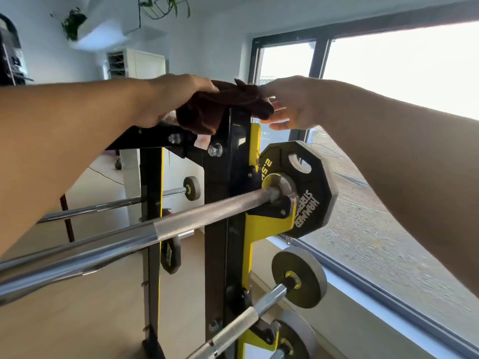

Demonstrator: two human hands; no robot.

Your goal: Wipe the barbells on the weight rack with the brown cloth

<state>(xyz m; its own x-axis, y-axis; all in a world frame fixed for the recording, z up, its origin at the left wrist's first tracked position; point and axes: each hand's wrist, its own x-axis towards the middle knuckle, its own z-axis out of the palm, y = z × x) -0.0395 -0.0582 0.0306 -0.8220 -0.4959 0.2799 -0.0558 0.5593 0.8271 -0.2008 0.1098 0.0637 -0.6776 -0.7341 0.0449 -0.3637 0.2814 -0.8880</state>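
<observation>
The left hand (171,99) grips a crumpled dark brown cloth (223,104) at the top of the black and yellow steel weight rack (220,193), its fingers curled into the fabric and mostly hidden by it. The cloth drapes over the rack's top corner, spreading from under the left fingers across to the right hand (290,102). The right hand's fingers (278,124) are straight and slightly spread, their tips just touching the cloth's far edge; they hold nothing.

Below both sets of fingers, a long knurled silver barbell (181,221) rests in a rack cradle, carrying a black twelve-sided weight plate (308,187) with white lettering, directly beneath the right fingers. Further below that plate hangs a shorter chrome bar (243,322) with a small round grey plate (300,278) on its end. Below the left fingers and farther back, another thin chrome barbell (116,203) sits across the rack. A large window (388,73) fills the wall beyond the right fingers.
</observation>
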